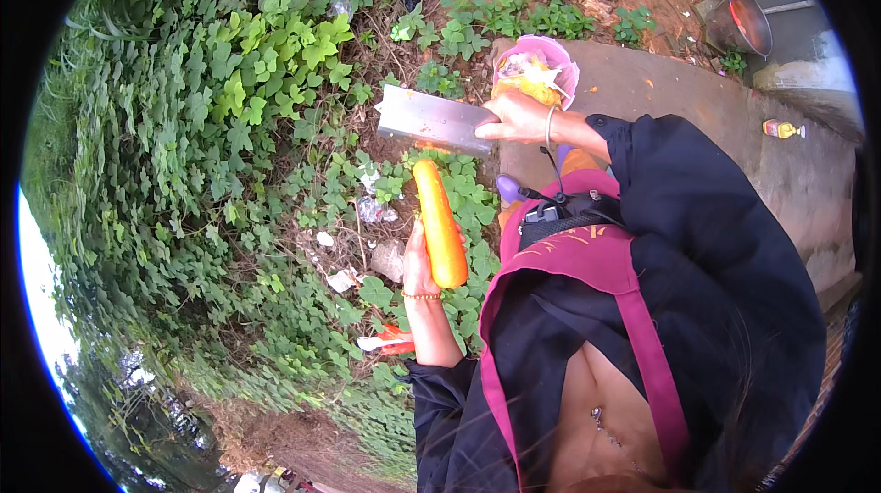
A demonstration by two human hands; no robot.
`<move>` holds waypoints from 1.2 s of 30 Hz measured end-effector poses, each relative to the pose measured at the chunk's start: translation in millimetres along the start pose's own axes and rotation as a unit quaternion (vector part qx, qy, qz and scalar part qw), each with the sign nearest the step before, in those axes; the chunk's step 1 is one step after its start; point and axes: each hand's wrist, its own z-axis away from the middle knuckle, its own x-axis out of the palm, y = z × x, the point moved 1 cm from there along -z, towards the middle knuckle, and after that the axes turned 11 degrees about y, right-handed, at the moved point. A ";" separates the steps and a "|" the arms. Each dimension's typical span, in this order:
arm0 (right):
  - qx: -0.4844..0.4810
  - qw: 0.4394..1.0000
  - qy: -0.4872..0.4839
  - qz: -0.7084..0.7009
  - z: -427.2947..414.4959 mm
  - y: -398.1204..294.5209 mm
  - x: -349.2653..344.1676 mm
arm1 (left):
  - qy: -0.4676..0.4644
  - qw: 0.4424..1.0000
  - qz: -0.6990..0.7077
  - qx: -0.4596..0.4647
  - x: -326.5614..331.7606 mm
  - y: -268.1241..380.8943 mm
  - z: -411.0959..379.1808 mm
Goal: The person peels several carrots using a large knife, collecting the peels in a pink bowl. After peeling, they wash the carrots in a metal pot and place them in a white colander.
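Note:
My left hand [415, 262] is wrapped around a thick orange carrot [439, 225], its narrow end pointing away from me. In my right hand [519, 118] is a broad metal cleaver [430, 120], gripped where the blade meets the handle. My fingers and palm hide the handle. Orange scraps cling along the blade's near edge, which hovers just beyond the carrot's tip, apparently apart from it. Behind my right hand stands a pink bin [568, 73] holding crumpled plastic and a yellow bag.
Leafy vines [241, 149] cover the ground to the left, with plastic litter [375, 209] among them. A concrete slab [661, 90] runs along the right and bears a small yellow bottle [781, 129]. A long-handled metal pot [740, 22] with reddish contents is at the far right.

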 end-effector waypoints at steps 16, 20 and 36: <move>0.087 0.996 0.015 -0.007 -6.4 2.2 -2.7 | -0.041 0.998 0.042 -0.018 -8.2 -0.5 -0.9; 0.064 0.974 -0.157 -0.151 15.7 -39.6 13.1 | -0.014 0.993 0.115 -0.021 -18.3 -7.4 -25.6; 0.000 0.997 0.003 -0.071 9.5 22.9 16.6 | -0.058 0.980 0.189 -0.025 -5.6 -1.6 -12.7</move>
